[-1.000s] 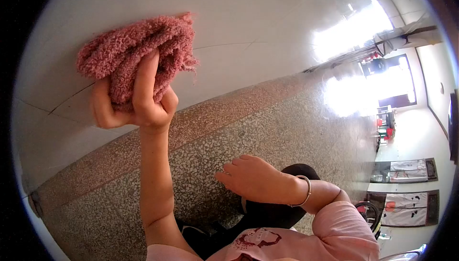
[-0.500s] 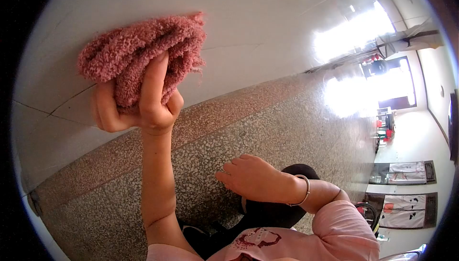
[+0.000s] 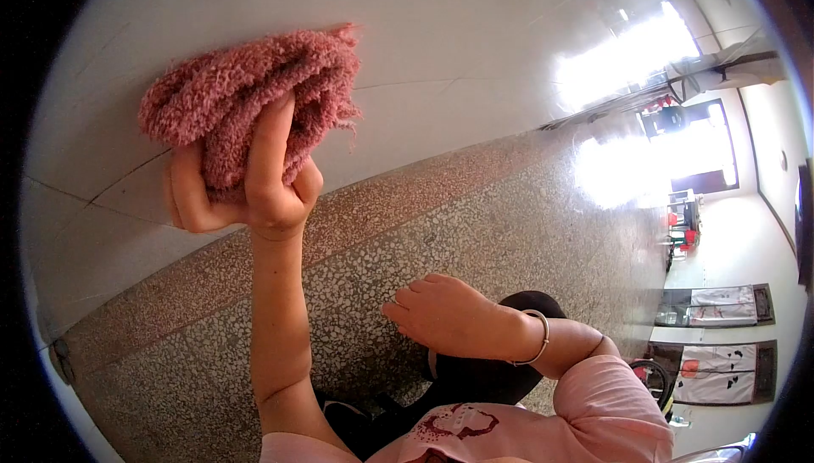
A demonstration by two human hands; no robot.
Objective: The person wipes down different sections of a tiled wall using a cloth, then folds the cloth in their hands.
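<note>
Fingers of my left hand are wrapped into a bunched pink fluffy cloth, which is against the smooth pale wall. One finger pushes into its folds, and the lower fingers are bent beneath it. Lower down, my right hand stays apart from the cloth, over my dark-clothed knee. Its fingers curl loosely downward with their tips hidden, and nothing shows in them. A ring is on one finger and a silver bangle circles that wrist.
A reddish speckled band runs along the wall's foot beside the speckled stone floor. Cracks or joint lines cross the wall. At the far right are a bright doorway, red items and part of a wheel.
The cloth and my left hand have shifted very slightly left, with the cloth's folds a little altered. My right hand looks the same.
</note>
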